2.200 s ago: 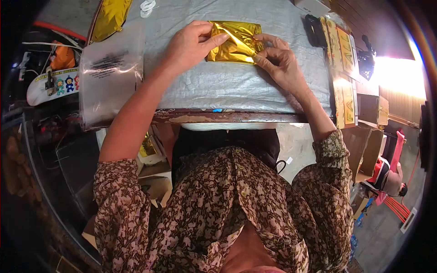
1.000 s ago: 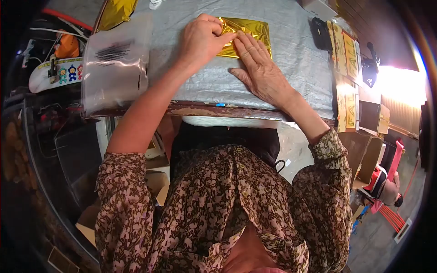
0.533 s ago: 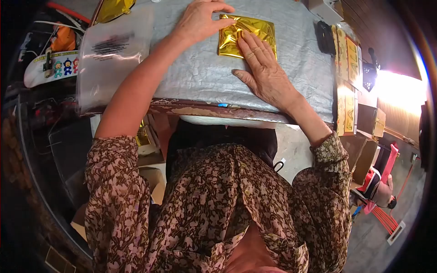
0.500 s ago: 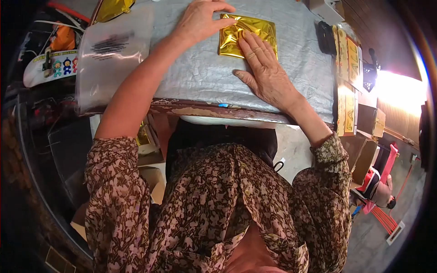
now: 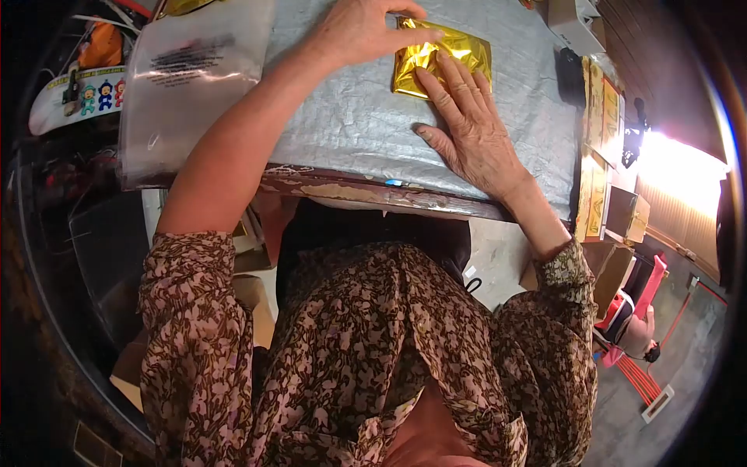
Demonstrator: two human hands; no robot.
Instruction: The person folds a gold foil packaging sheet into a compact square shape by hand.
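Near edge of the surface (image 5: pixel 350 117): silver covering, chipped wood below it. A clear plastic bag (image 5: pixel 187 78) lies at the near-left corner, overhanging the edge.

My right hand (image 5: pixel 467 124) lies flat, palm down, in from the near edge and right of centre. Its fingers are stretched out and slightly apart, holding nothing, with their tips pressing on the near part of the gold foil packet (image 5: pixel 455 53).

The packet sits just beyond that hand, towards the far edge. Its long side runs roughly left to right, a little askew.

My left hand (image 5: pixel 366 31) comes in from the left, fingers together over the packet's far-left corner. I cannot tell whether it is gripping or only resting.

Right edge: stack of yellow printed sheets (image 5: pixel 601 117).
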